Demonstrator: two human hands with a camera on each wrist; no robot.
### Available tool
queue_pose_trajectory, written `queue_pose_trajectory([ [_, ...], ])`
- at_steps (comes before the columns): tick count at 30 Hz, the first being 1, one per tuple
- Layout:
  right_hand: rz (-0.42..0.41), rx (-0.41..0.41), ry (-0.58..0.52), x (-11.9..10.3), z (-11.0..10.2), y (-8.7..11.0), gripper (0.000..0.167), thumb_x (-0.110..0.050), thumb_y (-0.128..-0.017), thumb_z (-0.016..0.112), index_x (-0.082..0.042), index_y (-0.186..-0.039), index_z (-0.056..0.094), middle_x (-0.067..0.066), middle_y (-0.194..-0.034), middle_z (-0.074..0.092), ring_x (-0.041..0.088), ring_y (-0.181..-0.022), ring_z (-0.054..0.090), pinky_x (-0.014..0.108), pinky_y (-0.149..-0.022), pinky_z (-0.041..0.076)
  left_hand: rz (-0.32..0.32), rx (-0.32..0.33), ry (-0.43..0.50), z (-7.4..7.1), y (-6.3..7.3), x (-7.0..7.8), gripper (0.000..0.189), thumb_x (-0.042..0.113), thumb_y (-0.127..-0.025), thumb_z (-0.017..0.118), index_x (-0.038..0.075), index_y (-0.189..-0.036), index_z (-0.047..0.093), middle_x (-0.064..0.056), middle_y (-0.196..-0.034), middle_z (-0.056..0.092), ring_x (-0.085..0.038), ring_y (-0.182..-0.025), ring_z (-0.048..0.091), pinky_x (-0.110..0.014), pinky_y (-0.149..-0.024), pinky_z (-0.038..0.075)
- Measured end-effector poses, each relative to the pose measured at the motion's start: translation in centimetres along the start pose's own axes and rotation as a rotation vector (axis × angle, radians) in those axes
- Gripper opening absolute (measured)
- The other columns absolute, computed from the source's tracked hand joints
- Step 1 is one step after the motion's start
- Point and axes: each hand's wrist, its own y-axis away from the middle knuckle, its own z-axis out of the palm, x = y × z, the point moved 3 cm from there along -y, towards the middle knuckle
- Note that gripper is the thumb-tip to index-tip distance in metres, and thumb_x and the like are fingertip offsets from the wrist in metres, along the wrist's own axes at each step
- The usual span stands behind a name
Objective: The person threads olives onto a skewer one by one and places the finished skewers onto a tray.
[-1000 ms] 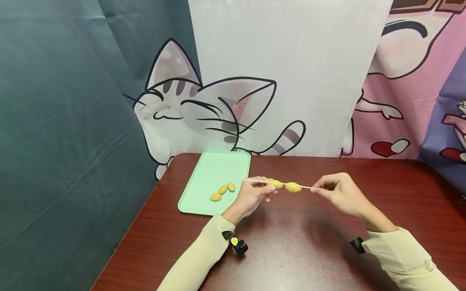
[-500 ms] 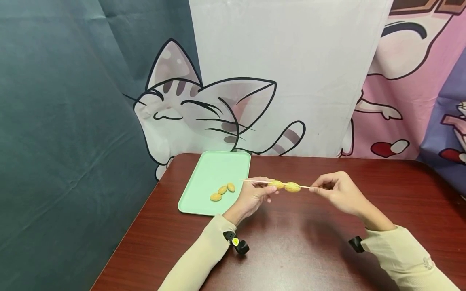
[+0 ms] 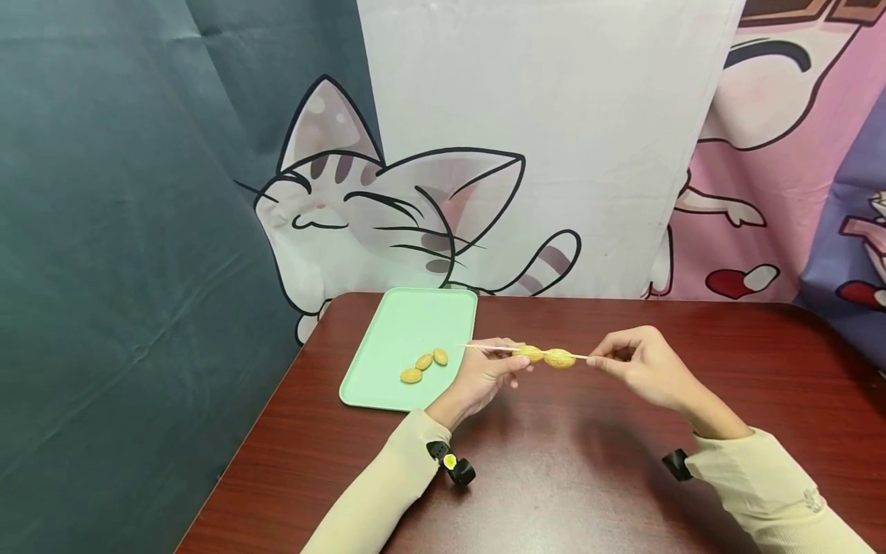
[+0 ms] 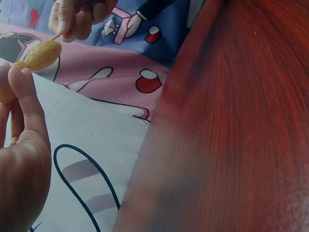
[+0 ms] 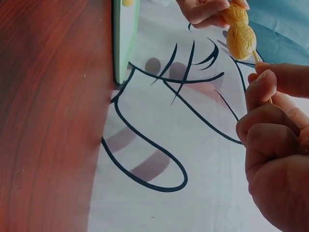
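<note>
A thin wooden skewer (image 3: pixel 493 348) is held level above the table, threaded through two yellow, wrinkled oval fruits. My left hand (image 3: pixel 481 373) pinches the left fruit (image 3: pixel 531 353) between thumb and fingers, partly covering it. Close beside that sits the right fruit (image 3: pixel 559 358), uncovered. From the right, my right hand (image 3: pixel 647 369) pinches the skewer's end between thumb and index finger. In the right wrist view the two fruits meet end to end, the nearer fruit (image 5: pixel 241 42) just beyond the right fingertips. Much of the left hand lies outside the left wrist view.
A light green tray (image 3: pixel 398 319) lies at the table's back left, bearing three similar loose fruits (image 3: pixel 424 361). The brown wooden table (image 3: pixel 554 477) ends against a printed cloth backdrop (image 3: pixel 588 115). Black wrist cameras (image 3: pixel 461 472) sit on both cuffs.
The gap between the two fruits on the skewer has narrowed. My left hand has shifted slightly right with its fruit, while my right hand has come slightly left. The tray's fruits stay put.
</note>
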Motion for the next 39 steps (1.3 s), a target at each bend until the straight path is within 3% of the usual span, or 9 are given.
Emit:
queue_pose_trajectory([
  [5, 0.010, -0.006, 0.010, -0.1, -0.1, 0.1, 0.018, 0.003, -0.083, 0.074, -0.012, -0.073, 0.073, -0.003, -0.059, 0.058, 0.003, -0.050, 0.040, 0.024, -0.039, 0.034, -0.003, -0.016, 0.005, 0.3, -0.2, -0.2, 0.027, -0.014, -0.086, 0.065, 0.010, -0.095, 0.074, -0.003, -0.091, 0.067, -0.011, -0.074, 0.071, -0.017, -0.050, 0.050],
  [15, 0.023, -0.004, 0.009, -0.2, 0.0, 0.2, 0.016, 0.003, -0.083, 0.075, -0.010, -0.074, 0.074, 0.000, -0.060, 0.059, 0.003, -0.050, 0.038, 0.023, -0.039, 0.032, -0.023, -0.015, -0.007, 0.7, -0.2, -0.6, 0.025, -0.015, -0.087, 0.062, 0.001, -0.102, 0.072, -0.001, -0.091, 0.069, -0.012, -0.076, 0.070, -0.017, -0.050, 0.050],
  [21, 0.025, 0.000, 0.011, -0.2, 0.1, 0.2, 0.015, 0.004, -0.082, 0.075, -0.009, -0.074, 0.074, 0.000, -0.061, 0.059, 0.002, -0.050, 0.038, 0.023, -0.039, 0.031, -0.031, -0.008, -0.009, 1.0, -0.1, -0.5, 0.023, -0.016, -0.087, 0.061, -0.015, -0.110, 0.065, -0.001, -0.090, 0.069, -0.012, -0.075, 0.070, -0.018, -0.050, 0.050],
  [25, 0.030, -0.003, 0.021, -0.3, 0.1, 0.0, 0.015, 0.004, -0.082, 0.075, -0.009, -0.073, 0.073, -0.004, -0.060, 0.059, 0.002, -0.050, 0.039, 0.022, -0.040, 0.032, -0.024, -0.015, 0.000, 1.2, -0.2, -0.5, 0.032, -0.016, -0.086, 0.063, -0.025, -0.116, 0.055, -0.003, -0.092, 0.067, -0.012, -0.074, 0.070, -0.018, -0.049, 0.050],
  [33, 0.026, -0.015, 0.035, -0.5, 0.1, -0.1, 0.015, 0.003, -0.081, 0.076, -0.009, -0.073, 0.072, -0.005, -0.060, 0.058, 0.002, -0.050, 0.039, 0.021, -0.040, 0.033, -0.012, -0.037, 0.024, 1.4, -0.2, -0.6, 0.024, -0.014, -0.084, 0.066, -0.015, -0.108, 0.065, -0.004, -0.091, 0.066, -0.012, -0.073, 0.070, -0.018, -0.049, 0.051],
  [39, 0.048, -0.039, 0.018, -0.7, -0.3, -0.1, 0.016, 0.002, -0.083, 0.075, -0.010, -0.072, 0.070, -0.001, -0.059, 0.059, 0.003, -0.049, 0.040, 0.022, -0.040, 0.033, 0.004, -0.045, 0.023, 1.5, -0.3, -0.6, 0.023, -0.013, -0.084, 0.067, 0.003, -0.099, 0.072, -0.004, -0.090, 0.067, -0.012, -0.074, 0.070, -0.018, -0.049, 0.050],
])
